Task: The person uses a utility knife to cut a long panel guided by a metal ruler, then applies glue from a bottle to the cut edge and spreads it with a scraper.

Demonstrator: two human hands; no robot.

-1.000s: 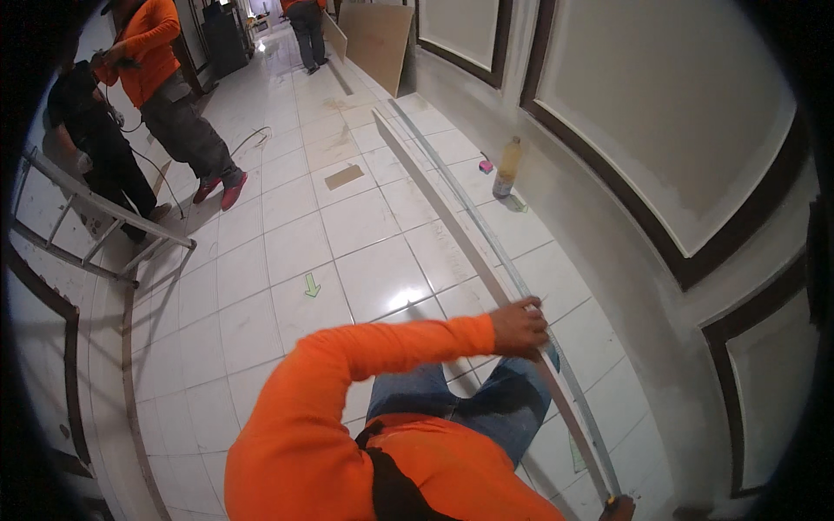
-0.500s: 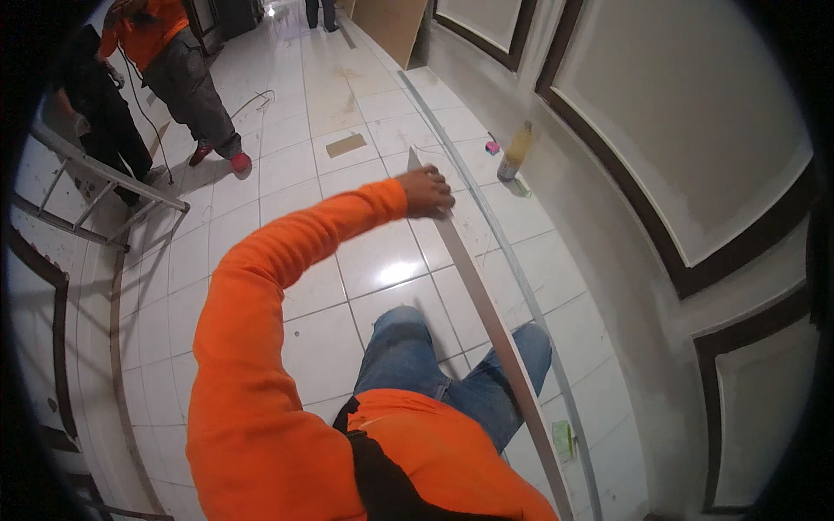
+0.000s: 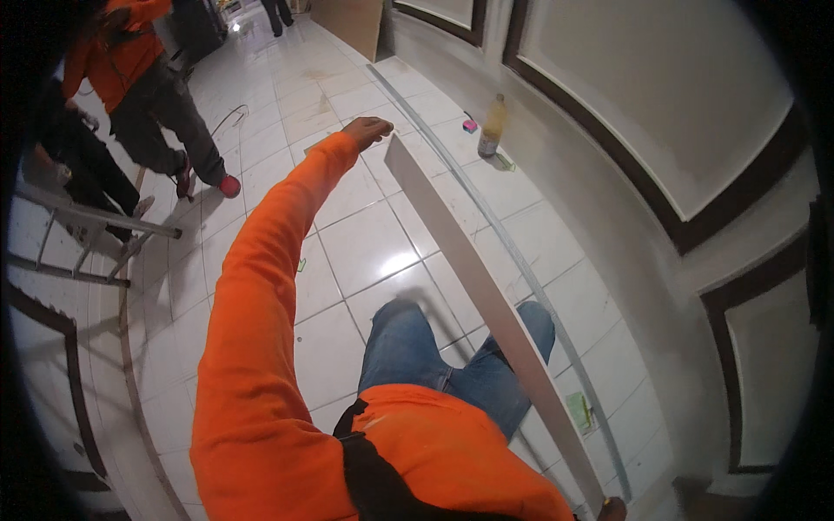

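Note:
My left hand (image 3: 369,130), in an orange sleeve, reaches to the far end of a long pale board (image 3: 473,273); its fingers are curled, and whether they grip the board is unclear. The board slants toward me over my right thigh. My right hand (image 3: 613,511) shows only partly at the bottom edge, closed by the board's near end around something small and yellow that I cannot make out. A long thin grey metal strip (image 3: 460,178) lies on the tiles right of the board. My knees (image 3: 395,330) are bent beneath me.
Two co-workers (image 3: 130,65) stand left beside a lying aluminium ladder (image 3: 87,247); another person (image 3: 276,17) is down the corridor. A large board (image 3: 347,22) leans far right. A yellowish bottle (image 3: 492,130) and small pink object (image 3: 469,125) sit along the panelled right wall (image 3: 651,130).
My left hand has moved from the board's middle to its far end, arm extended. The board has shifted away from the metal strip. My right hand left view, then reappeared.

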